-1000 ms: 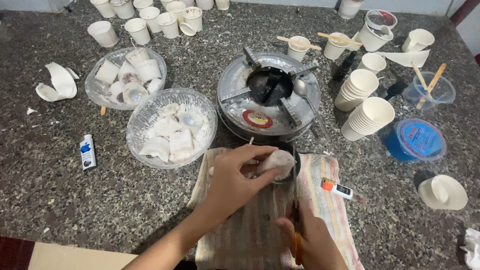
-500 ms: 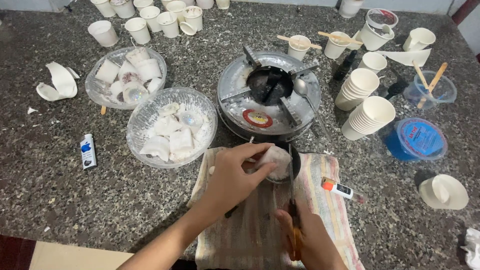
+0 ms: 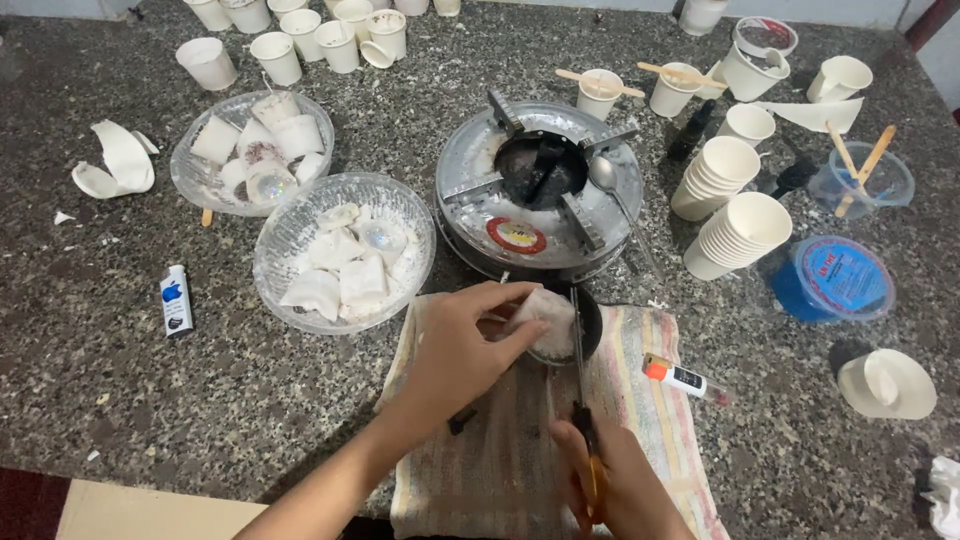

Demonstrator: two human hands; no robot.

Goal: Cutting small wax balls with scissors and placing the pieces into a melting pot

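Holding white lump (image 3: 540,312), left hand (image 3: 455,350), right hand (image 3: 625,480) gripping scissors (image 3: 582,400)

Stove (image 3: 540,190) behind towel (image 3: 520,450), bowls (image 3: 345,250) left.

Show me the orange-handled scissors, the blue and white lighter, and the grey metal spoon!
orange-handled scissors (image 3: 579,380): head view, on the long blade.
blue and white lighter (image 3: 176,300): head view, middle of its body.
grey metal spoon (image 3: 604,173): head view, on its bowl.

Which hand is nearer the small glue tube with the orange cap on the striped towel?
Right. The right hand, holding scissors, sits just below-left of the glue tube; the left hand is farther left, across the scissors.
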